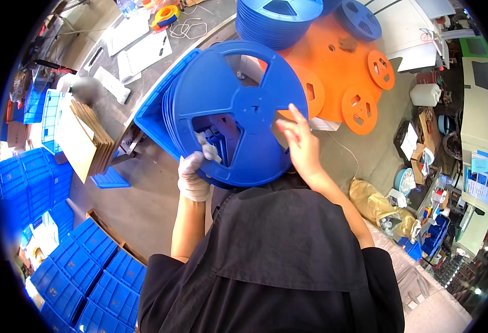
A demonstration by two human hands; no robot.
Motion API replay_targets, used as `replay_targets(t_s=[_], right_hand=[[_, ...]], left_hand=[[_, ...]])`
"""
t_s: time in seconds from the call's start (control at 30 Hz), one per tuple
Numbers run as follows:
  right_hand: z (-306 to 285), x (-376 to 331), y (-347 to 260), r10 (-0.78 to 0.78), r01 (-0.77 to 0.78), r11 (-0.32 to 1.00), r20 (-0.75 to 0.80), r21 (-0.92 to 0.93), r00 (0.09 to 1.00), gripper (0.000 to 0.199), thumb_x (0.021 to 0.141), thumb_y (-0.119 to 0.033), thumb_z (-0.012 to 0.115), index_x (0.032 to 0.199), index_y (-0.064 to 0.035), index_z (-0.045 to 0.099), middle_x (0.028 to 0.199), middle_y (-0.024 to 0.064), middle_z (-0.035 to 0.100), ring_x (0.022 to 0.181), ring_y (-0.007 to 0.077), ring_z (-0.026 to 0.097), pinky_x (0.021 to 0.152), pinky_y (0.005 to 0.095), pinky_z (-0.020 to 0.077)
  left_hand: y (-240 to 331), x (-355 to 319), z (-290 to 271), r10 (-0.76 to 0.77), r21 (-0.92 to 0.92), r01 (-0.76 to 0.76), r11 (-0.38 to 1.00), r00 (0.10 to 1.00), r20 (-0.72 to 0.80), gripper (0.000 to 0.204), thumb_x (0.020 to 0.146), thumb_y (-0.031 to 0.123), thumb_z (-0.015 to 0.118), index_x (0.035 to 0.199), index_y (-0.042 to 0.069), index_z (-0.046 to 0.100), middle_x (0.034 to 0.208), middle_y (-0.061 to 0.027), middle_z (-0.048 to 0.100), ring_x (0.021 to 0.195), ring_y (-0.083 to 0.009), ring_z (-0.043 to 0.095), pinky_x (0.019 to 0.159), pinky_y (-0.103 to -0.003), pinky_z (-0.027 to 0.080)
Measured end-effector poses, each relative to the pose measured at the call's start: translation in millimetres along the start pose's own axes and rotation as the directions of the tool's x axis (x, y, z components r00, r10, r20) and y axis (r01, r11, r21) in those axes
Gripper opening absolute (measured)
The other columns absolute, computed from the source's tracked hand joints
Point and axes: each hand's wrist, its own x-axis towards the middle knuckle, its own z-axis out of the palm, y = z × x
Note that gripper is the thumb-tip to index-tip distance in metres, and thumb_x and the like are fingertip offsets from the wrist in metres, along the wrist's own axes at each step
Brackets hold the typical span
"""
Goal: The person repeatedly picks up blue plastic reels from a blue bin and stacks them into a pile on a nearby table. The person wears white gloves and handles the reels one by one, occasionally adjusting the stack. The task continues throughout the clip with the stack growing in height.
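Observation:
A large blue plastic reel [255, 130] with wide cut-out windows is right in front of me, its flat face toward me. Edges of more blue reels [170, 114] show stacked behind it, by a blue crate [147, 117]. My left hand [194, 177], in a whitish glove, grips the reel's lower left rim, its fingers reaching through a window. At the reel's right side is my bare right hand [304, 149]. Its fingers are apart over the rim and right window, with nothing visible held.
Stacked blue reels [274, 28] stand on an orange surface [333, 61], beside small orange discs [359, 111]. A grey table [199, 16] with papers and tape lies far left. Cardboard sheets [83, 141] lean at left. Blue crates [83, 252] are piled lower left. A brown bag [374, 202] sits right.

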Motion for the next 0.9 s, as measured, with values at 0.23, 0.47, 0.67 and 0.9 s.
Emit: replay_targets(t_s=[0.23, 0.47, 0.67, 0.9], right_hand=[[-42.4, 2.9, 47.9, 0.418, -0.308, 0.865, -0.227, 0.396, 0.88, 0.051, 0.098, -0.033, 0.053, 0.14, -0.006, 0.039, 0.14, 0.0151, 0.046, 0.126, 0.027, 0.046, 0.106, 0.0412, 0.0369], [-7.1, 24.5, 20.9, 0.282, -0.339, 0.004, 0.324, 0.941, 0.903, 0.052, 0.103, -0.046, 0.032, 0.129, -0.0045, 0.049, 0.119, 0.0152, 0.061, 0.116, 0.032, 0.056, 0.103, 0.0471, 0.0407], [-33.8, 31.7, -2.2, 0.21, -0.127, 0.03, 0.118, 0.991, 0.971, 0.046, 0.102, -0.043, 0.038, 0.122, -0.0028, 0.05, 0.077, 0.0025, 0.048, 0.076, 0.0193, 0.051, 0.096, 0.0426, 0.0441], [-41.0, 29.7, -72.2, -0.083, 0.124, 0.643, -0.092, 0.756, 0.992, 0.054, 0.101, -0.05, 0.036, 0.119, -0.002, 0.05, 0.088, 0.0067, 0.061, 0.092, 0.0217, 0.059, 0.098, 0.0422, 0.0412]], left_hand=[[8.3, 11.8, -28.2, 0.096, -0.272, -0.059, 0.961, 0.987, 0.126, 0.038, 0.086, 0.016, 0.069, 0.119, 0.006, 0.053, 0.089, -0.0015, 0.06, 0.059, -0.0111, 0.045, 0.054, -0.026, 0.039], [10.9, 11.3, -6.5, 0.078, -0.12, -0.078, 0.99, 0.997, -0.005, 0.036, 0.082, 0.016, 0.071, 0.113, 0.007, 0.054, 0.089, -0.0046, 0.062, 0.062, -0.0114, 0.051, 0.049, -0.023, 0.043], [15.8, 12.3, 2.0, -0.063, 0.21, 0.088, 0.974, 0.99, -0.124, 0.053, 0.075, 0.023, 0.077, 0.114, -0.001, 0.052, 0.096, -0.0129, 0.067, 0.059, -0.0099, 0.05, 0.053, -0.022, 0.043], [6.7, 7.6, 3.2, 0.039, 0.334, 0.081, 0.939, 0.94, -0.339, 0.054, 0.079, 0.017, 0.072, 0.12, -0.004, 0.045, 0.118, -0.0241, 0.059, 0.07, -0.0145, 0.055, 0.062, -0.026, 0.049]])
